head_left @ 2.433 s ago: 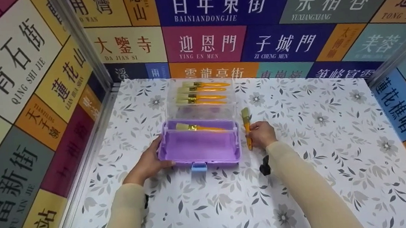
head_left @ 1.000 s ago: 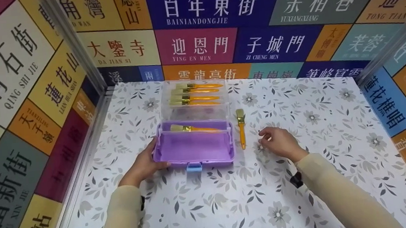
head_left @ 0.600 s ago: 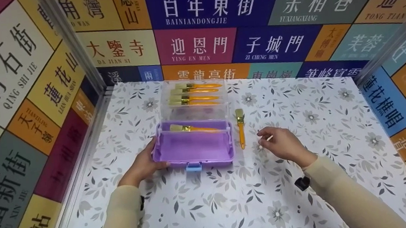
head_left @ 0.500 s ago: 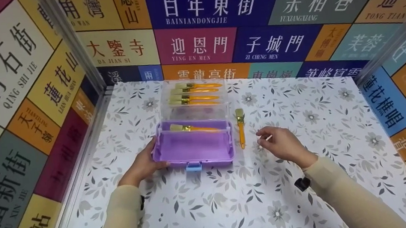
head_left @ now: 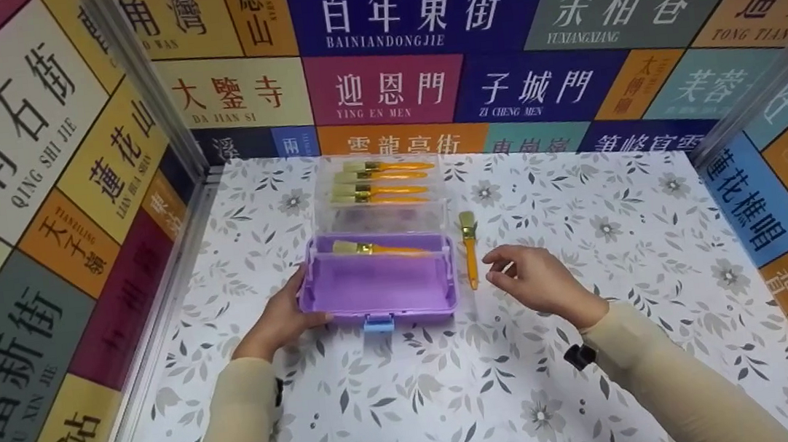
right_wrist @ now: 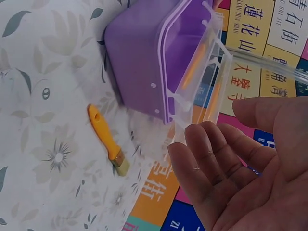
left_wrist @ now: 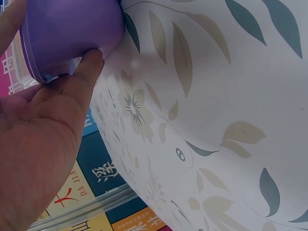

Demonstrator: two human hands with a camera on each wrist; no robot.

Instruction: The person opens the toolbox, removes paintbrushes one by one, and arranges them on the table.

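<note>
A purple plastic storage box (head_left: 378,281) stands with its clear lid (head_left: 381,219) tipped back. My left hand (head_left: 281,319) grips its left end, thumb at the front corner; in the left wrist view the thumb (left_wrist: 89,72) presses the purple wall. One paintbrush (head_left: 367,248) lies across the box's back edge, and several more brushes (head_left: 391,190) lie in the lid tray. To the right of the box, a single paintbrush (head_left: 470,249) with an orange handle lies on the table, bristles pointing away. Just right of its handle my right hand (head_left: 538,280) hovers with loosely bent fingers, holding nothing.
A blue latch (head_left: 379,323) hangs at the box's front. White floral cloth (head_left: 415,424) covers the table. Panels with printed street names (head_left: 395,89) wall in the back and sides, with a metal post (head_left: 156,85) at the left corner.
My right hand laid the paintbrush down beside the box, let go and drew back to the right. Since then it has come slightly left again toward the handle. My left hand keeps its grip.
</note>
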